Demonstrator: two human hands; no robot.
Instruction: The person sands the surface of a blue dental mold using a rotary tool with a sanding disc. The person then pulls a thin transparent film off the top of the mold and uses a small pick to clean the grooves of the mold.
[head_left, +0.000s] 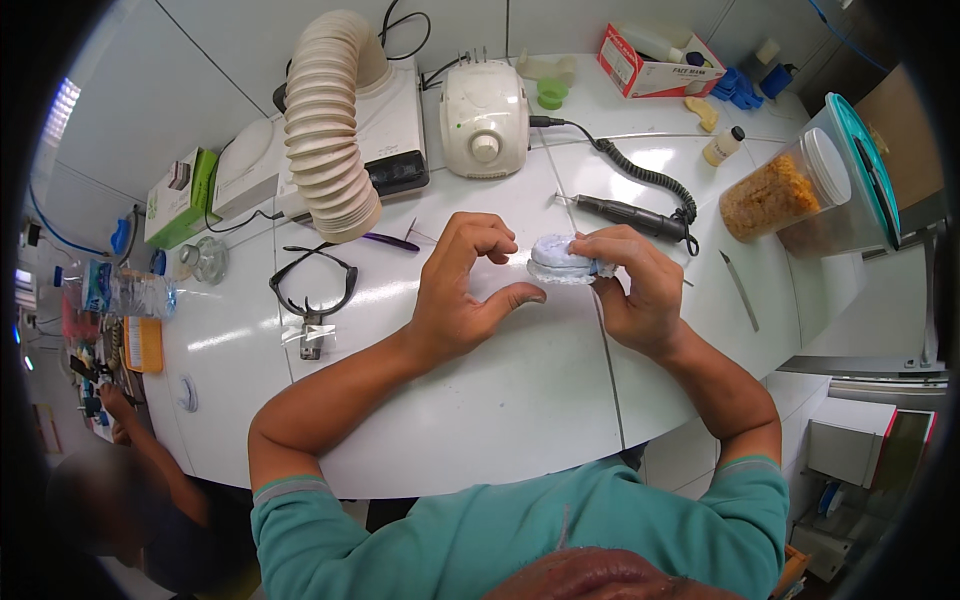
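My right hand grips a pale bluish-white, rounded plaster-like piece above the bench, thumb and fingers at its right side. Just left of the piece, my left hand holds nothing, its thumb and curled fingers apart. Beyond my right hand lies a black rotary handpiece on a coiled cord, wired to a white control box. A thin blade lies to the right; dark safety glasses lie to the left.
A white corrugated hose arches at back left, near a green box. A tub of orange granules, small bottle and red-white carton stand back right. A co-worker works at the far left.
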